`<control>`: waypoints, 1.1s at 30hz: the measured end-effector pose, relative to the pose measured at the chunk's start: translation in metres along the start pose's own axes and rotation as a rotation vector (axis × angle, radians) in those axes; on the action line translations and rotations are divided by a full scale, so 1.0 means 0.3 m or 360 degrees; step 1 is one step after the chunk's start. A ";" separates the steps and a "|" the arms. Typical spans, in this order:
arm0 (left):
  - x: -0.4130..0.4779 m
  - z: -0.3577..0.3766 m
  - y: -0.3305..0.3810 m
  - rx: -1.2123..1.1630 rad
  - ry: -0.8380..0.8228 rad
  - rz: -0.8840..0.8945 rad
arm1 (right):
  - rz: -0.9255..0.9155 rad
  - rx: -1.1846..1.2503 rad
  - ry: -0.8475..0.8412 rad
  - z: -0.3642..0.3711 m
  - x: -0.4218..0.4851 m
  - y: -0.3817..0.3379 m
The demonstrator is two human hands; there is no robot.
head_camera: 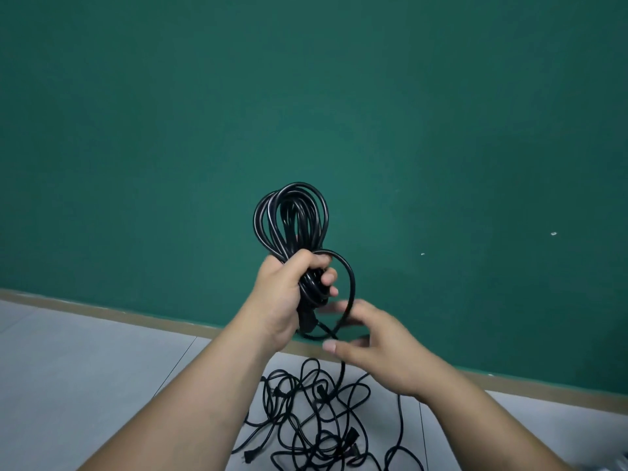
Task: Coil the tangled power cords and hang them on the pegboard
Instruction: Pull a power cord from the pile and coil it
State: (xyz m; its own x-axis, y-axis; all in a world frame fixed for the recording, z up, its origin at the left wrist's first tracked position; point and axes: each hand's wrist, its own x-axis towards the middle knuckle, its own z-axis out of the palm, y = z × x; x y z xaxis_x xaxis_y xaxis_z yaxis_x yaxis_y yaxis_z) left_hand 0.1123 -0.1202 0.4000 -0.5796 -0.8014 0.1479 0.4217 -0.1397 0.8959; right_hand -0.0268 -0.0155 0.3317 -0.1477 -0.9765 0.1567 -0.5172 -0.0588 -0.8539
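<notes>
A green wall (170, 130) closes off the whole far side and meets the floor (85, 368) at a tan baseboard (102, 312). Above and to either side of the coil (292, 215) gripped in the left hand (289, 294), the air before the wall is open. A loose loop (351, 283) arcs out right of the coil and runs down past the spread fingers of the right hand (377, 345), so cord crosses the gap between the hands. Below them a tangle of cords (316, 423) sprawls over the floor, with bare tile to its left. Two small white specks (553, 233) sit on the wall at right, too small to identify.
</notes>
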 end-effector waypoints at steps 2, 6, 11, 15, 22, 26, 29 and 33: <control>0.002 -0.005 -0.003 0.0002 0.0015 0.0040 | 0.0079 -0.0108 0.0045 0.003 0.004 0.016; 0.013 -0.028 0.000 0.0077 0.0126 0.0088 | 0.0116 -0.0237 0.0394 -0.019 0.007 0.023; 0.022 -0.046 0.005 0.0170 0.0208 0.0077 | 0.0128 -0.0051 0.0493 -0.062 0.002 0.007; 0.029 -0.052 0.006 0.0215 0.0305 0.0140 | 0.0320 0.0598 0.0804 -0.085 0.012 0.010; 0.053 -0.083 0.044 0.0064 0.0586 0.0339 | 0.0811 0.0279 0.1008 -0.144 0.015 0.120; 0.040 -0.071 0.057 -0.0112 0.0455 0.0209 | 0.0596 -0.0587 0.0460 -0.112 -0.004 0.076; 0.016 -0.033 0.040 -0.0126 0.0277 0.0119 | 0.0234 0.0196 0.0184 -0.067 -0.005 -0.007; 0.004 -0.007 0.020 -0.0085 0.0166 0.0066 | 0.0138 0.0660 -0.0105 -0.011 -0.007 -0.064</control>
State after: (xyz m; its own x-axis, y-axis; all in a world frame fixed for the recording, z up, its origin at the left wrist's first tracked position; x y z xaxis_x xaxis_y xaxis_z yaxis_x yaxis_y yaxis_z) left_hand 0.1156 -0.1231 0.4049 -0.4861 -0.8630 0.1376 0.4820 -0.1334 0.8660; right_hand -0.0194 -0.0114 0.3496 -0.1144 -0.9919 0.0549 -0.1207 -0.0410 -0.9918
